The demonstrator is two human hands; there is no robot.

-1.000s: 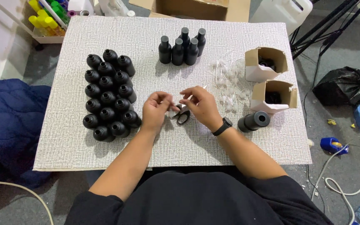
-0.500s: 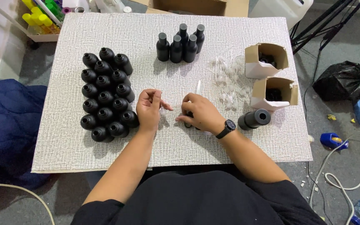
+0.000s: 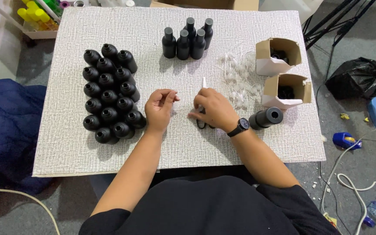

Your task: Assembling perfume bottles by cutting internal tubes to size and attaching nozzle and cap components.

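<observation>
Head view: both hands working mid-counter (image 3: 109, 152).
Right hand (image 3: 212, 109) pinching thin white tube (image 3: 204, 82), pointing away; left hand (image 3: 159, 106) curling closed, contents unclear.

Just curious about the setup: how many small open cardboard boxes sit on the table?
2. The far box stands near the right edge; the near box sits just in front of it.

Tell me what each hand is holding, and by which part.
Right hand pinches a thin white tube by its lower end. Left hand: cannot tell.
</observation>
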